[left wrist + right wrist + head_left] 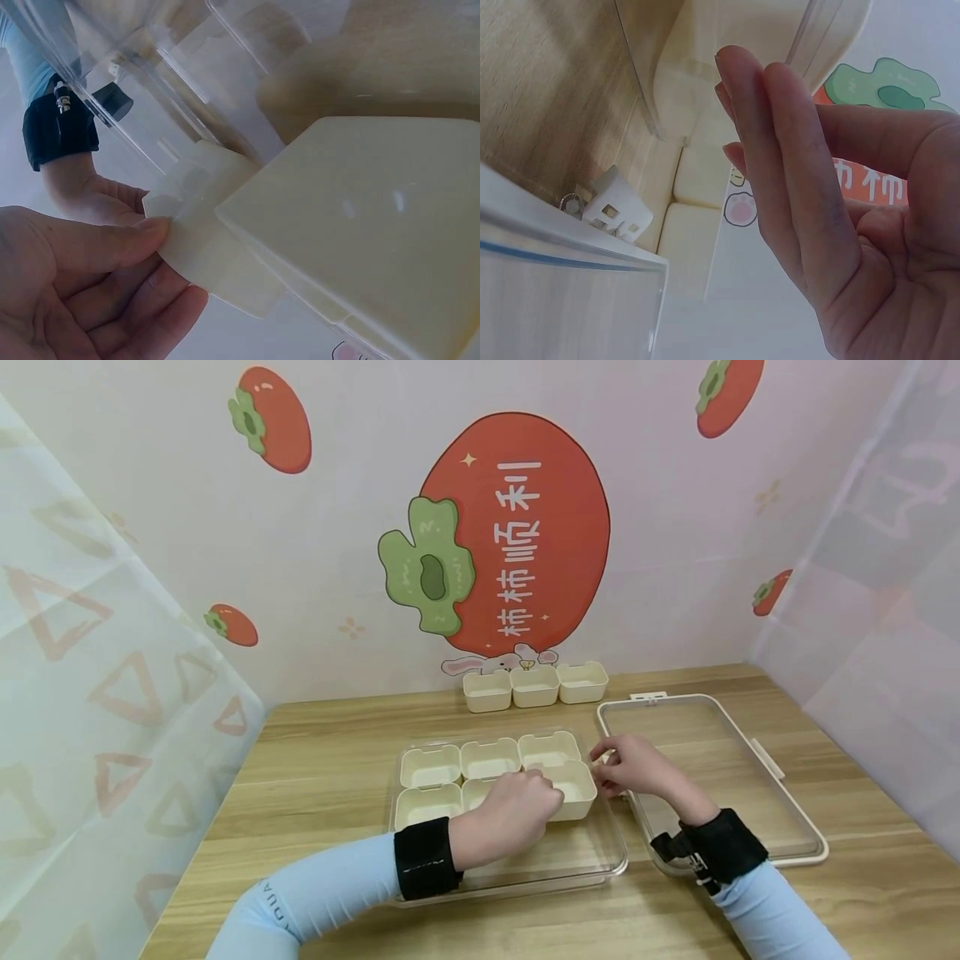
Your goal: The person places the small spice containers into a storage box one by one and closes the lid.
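Observation:
A cream cup [576, 800] sits at the front right of the cup group in the clear tray [525, 883], its rim higher than its neighbours'. My left hand [510, 818] pinches this cup's left side; in the left wrist view the thumb and fingers of the left hand [97, 277] grip a cream cup [217, 240]. At the tray's right edge, close to the cup's right side, is my right hand [637, 768]. In the right wrist view the right hand [817, 202] has its fingers nearly straight, holding nothing visible. My left hand partly hides the front middle cup [477, 792].
More cream cups, among them one at the back left [431, 768], stand in the tray. Three cream cups [535, 687] stand in a row by the back wall. A clear lid with a pale rim [813, 852] lies on the wooden table [322, 777], right of the tray.

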Tool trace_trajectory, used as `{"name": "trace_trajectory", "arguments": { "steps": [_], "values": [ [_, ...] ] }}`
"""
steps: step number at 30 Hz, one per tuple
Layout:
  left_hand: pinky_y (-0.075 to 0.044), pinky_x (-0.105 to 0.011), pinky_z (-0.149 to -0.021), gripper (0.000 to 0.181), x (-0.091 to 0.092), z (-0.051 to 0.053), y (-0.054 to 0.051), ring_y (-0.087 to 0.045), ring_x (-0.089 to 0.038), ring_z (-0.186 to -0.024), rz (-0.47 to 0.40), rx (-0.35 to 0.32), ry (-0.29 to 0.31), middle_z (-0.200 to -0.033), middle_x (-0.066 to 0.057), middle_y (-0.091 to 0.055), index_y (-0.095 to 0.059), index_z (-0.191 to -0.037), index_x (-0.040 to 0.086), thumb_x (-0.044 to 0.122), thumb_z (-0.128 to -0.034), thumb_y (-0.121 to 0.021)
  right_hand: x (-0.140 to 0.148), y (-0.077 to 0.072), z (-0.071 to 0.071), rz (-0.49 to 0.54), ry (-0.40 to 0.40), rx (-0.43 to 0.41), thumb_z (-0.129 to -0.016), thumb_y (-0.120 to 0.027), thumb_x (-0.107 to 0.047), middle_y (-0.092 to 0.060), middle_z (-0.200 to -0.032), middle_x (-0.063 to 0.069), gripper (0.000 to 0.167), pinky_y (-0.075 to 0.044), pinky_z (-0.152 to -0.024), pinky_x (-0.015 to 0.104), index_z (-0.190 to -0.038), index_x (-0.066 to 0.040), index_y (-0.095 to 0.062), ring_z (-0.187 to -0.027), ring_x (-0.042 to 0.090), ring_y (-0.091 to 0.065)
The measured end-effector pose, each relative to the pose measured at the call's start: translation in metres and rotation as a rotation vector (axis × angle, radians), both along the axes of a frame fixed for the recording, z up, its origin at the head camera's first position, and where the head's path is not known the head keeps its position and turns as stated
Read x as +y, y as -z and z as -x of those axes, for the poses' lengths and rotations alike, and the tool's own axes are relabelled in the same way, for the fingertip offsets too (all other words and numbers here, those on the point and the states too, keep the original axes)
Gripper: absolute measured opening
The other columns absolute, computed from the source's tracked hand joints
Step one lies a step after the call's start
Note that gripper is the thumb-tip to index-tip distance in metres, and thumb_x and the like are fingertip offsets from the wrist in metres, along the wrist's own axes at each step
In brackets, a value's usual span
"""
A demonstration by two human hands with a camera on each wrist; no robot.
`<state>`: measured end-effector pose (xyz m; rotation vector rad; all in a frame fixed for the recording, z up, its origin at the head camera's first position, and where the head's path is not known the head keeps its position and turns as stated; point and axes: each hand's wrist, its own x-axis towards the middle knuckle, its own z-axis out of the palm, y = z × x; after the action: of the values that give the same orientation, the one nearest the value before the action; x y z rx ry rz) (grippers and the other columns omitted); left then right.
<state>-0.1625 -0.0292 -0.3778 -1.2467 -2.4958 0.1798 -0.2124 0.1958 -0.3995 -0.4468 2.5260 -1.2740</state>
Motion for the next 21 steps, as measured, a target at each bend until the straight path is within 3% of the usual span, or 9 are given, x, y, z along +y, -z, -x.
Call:
{"name": "trace_trajectory", "arguments": {
  "steps": [21],
  "values": [
    [-0.037,-0.029,-0.038,0.023,0.002,0.000,0.013,-0.052,-0.010,-0.052,0.016,0.038,0.023,-0.056,0.008,-0.057,-0.058,-0.058,0.023,0.007,-0.0713,-0.066,0.000,0.002,0.001,0.003,0.022,-0.015,-0.085,-0.058,0.000,-0.067,-0.064,0.010,0.025,-0.057,-0.059,0.039,-0.106,0.012,-0.056,-0.057,0.015,-0.066]
  ]
}}
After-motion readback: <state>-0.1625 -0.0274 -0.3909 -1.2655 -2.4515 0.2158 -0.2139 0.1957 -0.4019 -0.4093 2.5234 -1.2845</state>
